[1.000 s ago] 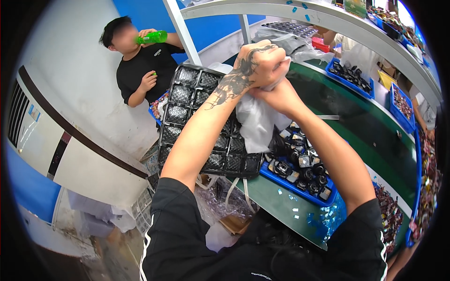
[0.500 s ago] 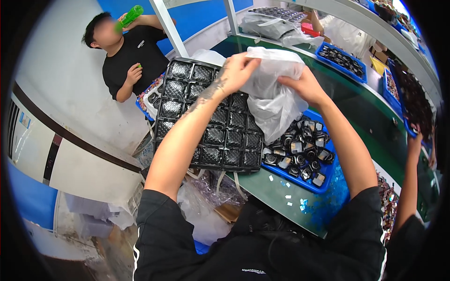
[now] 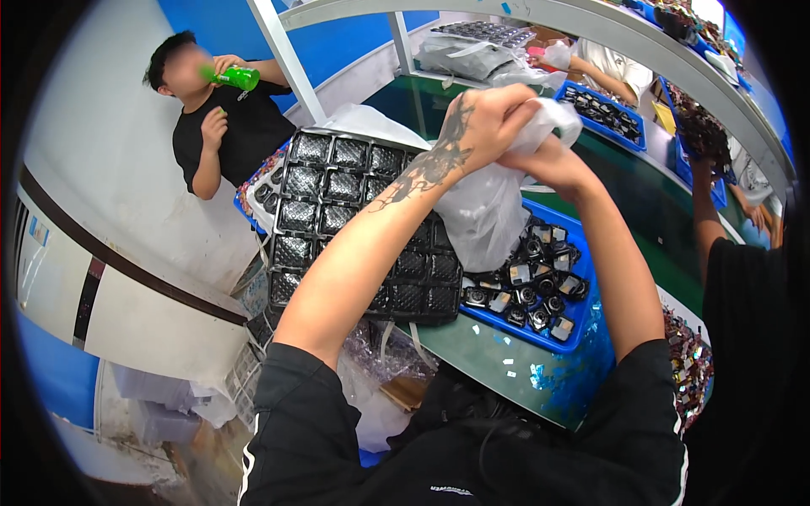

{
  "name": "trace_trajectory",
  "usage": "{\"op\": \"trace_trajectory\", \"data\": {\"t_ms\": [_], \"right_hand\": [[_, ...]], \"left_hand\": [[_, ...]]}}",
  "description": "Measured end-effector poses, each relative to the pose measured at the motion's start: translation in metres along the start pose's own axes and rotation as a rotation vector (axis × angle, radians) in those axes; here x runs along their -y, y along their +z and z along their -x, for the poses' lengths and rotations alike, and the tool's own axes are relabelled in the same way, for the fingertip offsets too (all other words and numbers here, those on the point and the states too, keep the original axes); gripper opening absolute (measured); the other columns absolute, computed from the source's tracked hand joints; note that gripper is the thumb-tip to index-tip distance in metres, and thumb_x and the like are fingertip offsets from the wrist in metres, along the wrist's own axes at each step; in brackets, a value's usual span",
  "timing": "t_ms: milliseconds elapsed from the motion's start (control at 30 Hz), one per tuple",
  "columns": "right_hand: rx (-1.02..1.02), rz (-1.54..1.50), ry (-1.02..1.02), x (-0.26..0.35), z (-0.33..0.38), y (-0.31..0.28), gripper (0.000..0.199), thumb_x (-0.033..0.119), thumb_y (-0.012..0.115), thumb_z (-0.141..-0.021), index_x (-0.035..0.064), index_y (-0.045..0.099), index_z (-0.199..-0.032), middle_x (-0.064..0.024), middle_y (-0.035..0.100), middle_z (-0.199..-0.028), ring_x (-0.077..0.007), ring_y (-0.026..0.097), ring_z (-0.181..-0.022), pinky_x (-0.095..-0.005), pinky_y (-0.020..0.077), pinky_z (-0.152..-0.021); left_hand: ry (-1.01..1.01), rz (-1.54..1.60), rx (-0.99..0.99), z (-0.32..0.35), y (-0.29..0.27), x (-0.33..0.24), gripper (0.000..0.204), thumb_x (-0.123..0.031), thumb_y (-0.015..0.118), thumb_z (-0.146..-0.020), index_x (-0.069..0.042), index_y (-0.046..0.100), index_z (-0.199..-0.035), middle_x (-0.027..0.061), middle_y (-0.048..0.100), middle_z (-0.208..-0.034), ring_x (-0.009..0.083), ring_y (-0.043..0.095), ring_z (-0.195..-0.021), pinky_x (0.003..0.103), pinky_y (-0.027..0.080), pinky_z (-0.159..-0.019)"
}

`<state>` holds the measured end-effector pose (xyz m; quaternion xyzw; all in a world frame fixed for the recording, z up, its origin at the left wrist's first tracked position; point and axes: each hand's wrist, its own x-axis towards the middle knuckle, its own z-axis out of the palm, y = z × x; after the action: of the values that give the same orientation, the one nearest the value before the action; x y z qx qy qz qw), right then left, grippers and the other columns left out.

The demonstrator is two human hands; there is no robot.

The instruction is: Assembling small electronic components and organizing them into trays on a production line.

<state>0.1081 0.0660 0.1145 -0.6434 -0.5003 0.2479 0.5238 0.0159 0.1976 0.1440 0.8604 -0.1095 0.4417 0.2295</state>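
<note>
Both my hands are raised over the green bench and close together on a clear plastic bag (image 3: 487,211). My left hand (image 3: 485,122), tattooed on its back, grips the bag's bunched top. My right hand (image 3: 540,160) is just under it, closed on the bag's neck. The bag hangs down over a blue tray (image 3: 582,325) filled with several small black and silver parts. To the left of the tray lies a black moulded tray (image 3: 337,202) with many empty square pockets.
A person in a black shirt (image 3: 228,126) stands at the far left drinking from a green bottle (image 3: 238,78). Another person's arm (image 3: 707,228) reaches in at right. More blue trays (image 3: 603,110) of parts and a white rack frame (image 3: 591,25) sit farther along the bench.
My hands have drawn together again at the bag's top, which was spread open half a second ago. The view has shifted slightly; the person at left still drinks.
</note>
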Motion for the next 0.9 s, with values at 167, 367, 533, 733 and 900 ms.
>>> {"op": "trace_trajectory", "data": {"t_ms": [167, 367, 533, 733, 900], "right_hand": [[-0.158, -0.218, -0.108, 0.007, 0.000, -0.009, 0.042, 0.017, 0.069, -0.085, 0.0013, 0.055, -0.122, -0.0079, 0.061, -0.112, -0.0161, 0.058, -0.102, -0.0308, 0.0466, -0.088], [-0.105, -0.517, -0.292, 0.046, -0.003, -0.021, 0.023, 0.019, 0.063, -0.091, 0.0015, 0.064, -0.105, -0.0045, 0.066, -0.100, -0.0123, 0.062, -0.090, -0.0269, 0.0491, -0.081], [-0.375, -0.654, -0.467, 0.076, -0.007, -0.014, 0.028, 0.026, 0.053, -0.098, 0.0045, 0.060, -0.113, -0.0033, 0.065, -0.106, -0.0130, 0.062, -0.093, -0.0281, 0.0490, -0.085], [-0.396, -0.601, -0.439, 0.077, -0.006, -0.017, 0.031, 0.027, 0.052, -0.098, 0.0028, 0.058, -0.118, -0.0020, 0.064, -0.106, -0.0098, 0.062, -0.092, -0.0264, 0.0484, -0.082], [-0.417, -0.124, -0.264, 0.061, 0.011, -0.007, 0.032, 0.024, 0.060, -0.093, 0.0004, 0.060, -0.114, -0.0022, 0.065, -0.100, -0.0084, 0.057, -0.091, -0.0244, 0.0439, -0.080]], "left_hand": [[0.052, 0.020, 0.031, -0.013, -0.025, -0.018, 0.033, -0.027, 0.067, -0.084, -0.005, 0.064, -0.109, 0.0138, 0.066, -0.103, 0.0244, 0.066, -0.091, 0.032, 0.051, -0.078], [-0.322, 0.265, 0.176, 0.005, -0.051, -0.006, 0.091, -0.048, 0.076, -0.072, 0.000, 0.035, -0.139, 0.0243, 0.043, -0.138, 0.0329, 0.044, -0.128, 0.040, 0.036, -0.106], [-0.382, 0.316, 0.452, -0.004, -0.063, -0.011, 0.070, -0.041, 0.076, -0.074, -0.003, 0.053, -0.128, 0.0168, 0.062, -0.120, 0.0243, 0.059, -0.112, 0.036, 0.044, -0.097], [-0.572, 0.350, 0.273, -0.007, -0.061, -0.017, 0.041, -0.032, 0.074, -0.078, -0.002, 0.067, -0.106, 0.0116, 0.071, -0.093, 0.0201, 0.068, -0.088, 0.033, 0.051, -0.081], [-0.398, 0.341, -0.045, -0.006, -0.048, -0.031, 0.038, -0.023, 0.073, -0.081, 0.002, 0.062, -0.107, 0.0087, 0.069, -0.096, 0.0144, 0.066, -0.086, 0.029, 0.051, -0.079]]}}
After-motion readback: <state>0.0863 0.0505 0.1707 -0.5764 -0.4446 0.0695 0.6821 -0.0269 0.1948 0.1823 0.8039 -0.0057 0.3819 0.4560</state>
